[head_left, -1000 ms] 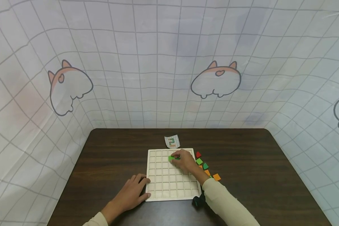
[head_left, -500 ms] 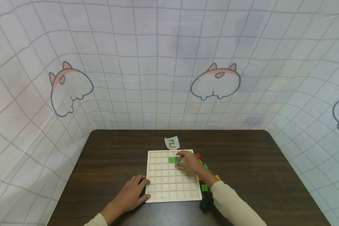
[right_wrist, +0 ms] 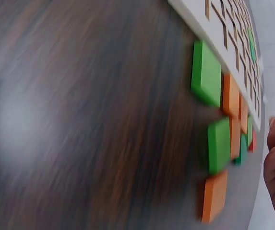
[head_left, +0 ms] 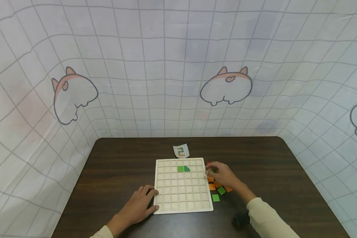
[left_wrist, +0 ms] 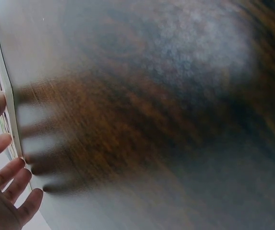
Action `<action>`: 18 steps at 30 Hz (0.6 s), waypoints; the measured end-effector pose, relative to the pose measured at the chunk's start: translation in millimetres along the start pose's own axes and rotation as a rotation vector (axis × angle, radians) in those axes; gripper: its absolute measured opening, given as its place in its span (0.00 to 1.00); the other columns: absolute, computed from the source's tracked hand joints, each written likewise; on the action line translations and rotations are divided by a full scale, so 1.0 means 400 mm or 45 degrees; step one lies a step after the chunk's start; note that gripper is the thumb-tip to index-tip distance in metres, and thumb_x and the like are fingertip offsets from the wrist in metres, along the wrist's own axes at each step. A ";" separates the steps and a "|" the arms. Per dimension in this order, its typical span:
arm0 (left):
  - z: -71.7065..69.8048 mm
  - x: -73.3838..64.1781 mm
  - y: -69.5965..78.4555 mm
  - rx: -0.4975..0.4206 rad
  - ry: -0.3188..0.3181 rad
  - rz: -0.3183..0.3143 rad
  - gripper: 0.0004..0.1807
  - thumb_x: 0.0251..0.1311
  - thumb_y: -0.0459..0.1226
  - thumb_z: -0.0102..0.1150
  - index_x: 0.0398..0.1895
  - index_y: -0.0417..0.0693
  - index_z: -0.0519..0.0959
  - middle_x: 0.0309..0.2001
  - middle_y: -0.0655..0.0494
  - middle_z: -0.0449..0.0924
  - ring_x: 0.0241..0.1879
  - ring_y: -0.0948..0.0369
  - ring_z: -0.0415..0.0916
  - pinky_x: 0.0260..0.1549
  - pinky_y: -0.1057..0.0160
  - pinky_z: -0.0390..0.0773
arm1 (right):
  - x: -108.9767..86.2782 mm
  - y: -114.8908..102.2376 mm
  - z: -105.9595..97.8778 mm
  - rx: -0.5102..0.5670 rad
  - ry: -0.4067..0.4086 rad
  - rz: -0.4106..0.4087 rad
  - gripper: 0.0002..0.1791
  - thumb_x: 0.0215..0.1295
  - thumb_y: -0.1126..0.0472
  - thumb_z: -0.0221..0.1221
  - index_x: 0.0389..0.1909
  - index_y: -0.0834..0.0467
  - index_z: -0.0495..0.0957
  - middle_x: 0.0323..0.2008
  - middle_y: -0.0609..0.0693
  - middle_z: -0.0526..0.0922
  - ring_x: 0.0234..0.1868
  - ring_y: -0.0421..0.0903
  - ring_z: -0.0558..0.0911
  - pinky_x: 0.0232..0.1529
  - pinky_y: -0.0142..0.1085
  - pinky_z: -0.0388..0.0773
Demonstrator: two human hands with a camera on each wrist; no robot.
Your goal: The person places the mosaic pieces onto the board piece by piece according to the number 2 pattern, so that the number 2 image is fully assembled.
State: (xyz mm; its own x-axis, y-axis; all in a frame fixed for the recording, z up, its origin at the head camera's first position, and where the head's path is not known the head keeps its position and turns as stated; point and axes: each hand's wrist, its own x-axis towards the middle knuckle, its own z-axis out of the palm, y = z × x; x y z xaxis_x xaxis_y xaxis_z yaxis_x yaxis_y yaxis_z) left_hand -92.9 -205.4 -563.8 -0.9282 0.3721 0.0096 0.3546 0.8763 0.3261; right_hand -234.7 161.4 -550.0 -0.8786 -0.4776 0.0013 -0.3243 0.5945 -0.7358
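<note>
A cream grid board [head_left: 171,190] lies on the dark table. In its upper part sit a light green square tile [head_left: 180,169] and, right beside it, a dark green rounded tile [head_left: 187,169]. My left hand [head_left: 137,202] rests at the board's left edge, its fingertips and thumb on the rim. Just off the board's right edge, my right hand [head_left: 222,173] hovers over loose tiles with bent fingers and nothing between them. The right wrist view shows those tiles clearly: a green square [right_wrist: 207,74], an orange tile [right_wrist: 215,196], a dark green piece [right_wrist: 241,149] and a red one [right_wrist: 253,140].
Behind the board lies a small paper card [head_left: 181,151] with a coloured grid pattern. Loose tiles line the board's right side, including a green square [head_left: 215,198] nearest the front. A black device [head_left: 241,219] is at my right wrist. Gridded white cloth [head_left: 154,99] encloses the table.
My right hand has let go of the dark green tile on the board and moved right, to the loose tiles. My left hand has stayed at the board's edge.
</note>
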 end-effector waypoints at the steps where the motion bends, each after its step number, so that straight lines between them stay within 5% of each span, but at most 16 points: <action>1: 0.000 0.000 0.000 -0.001 -0.002 -0.001 0.24 0.64 0.50 0.65 0.59 0.53 0.74 0.61 0.51 0.71 0.56 0.53 0.71 0.48 0.46 0.73 | -0.009 0.008 -0.009 0.002 -0.002 0.000 0.17 0.72 0.56 0.61 0.55 0.60 0.80 0.46 0.53 0.82 0.21 0.42 0.73 0.25 0.34 0.73; 18: -0.002 -0.001 0.002 -0.001 0.017 -0.003 0.24 0.64 0.50 0.65 0.59 0.53 0.75 0.59 0.51 0.72 0.55 0.53 0.71 0.48 0.47 0.73 | -0.121 0.091 -0.078 -0.088 -0.046 -0.012 0.22 0.64 0.53 0.68 0.56 0.59 0.80 0.49 0.54 0.81 0.23 0.36 0.72 0.25 0.32 0.74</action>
State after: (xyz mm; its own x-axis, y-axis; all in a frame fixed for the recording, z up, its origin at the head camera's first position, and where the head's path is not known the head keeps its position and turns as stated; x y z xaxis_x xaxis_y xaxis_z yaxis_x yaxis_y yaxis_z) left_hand -92.5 -205.1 -563.0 -0.9305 0.3658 0.0212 0.3522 0.8769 0.3271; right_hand -215.0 226.2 -555.6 -0.8626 -0.5056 -0.0174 -0.3567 0.6324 -0.6876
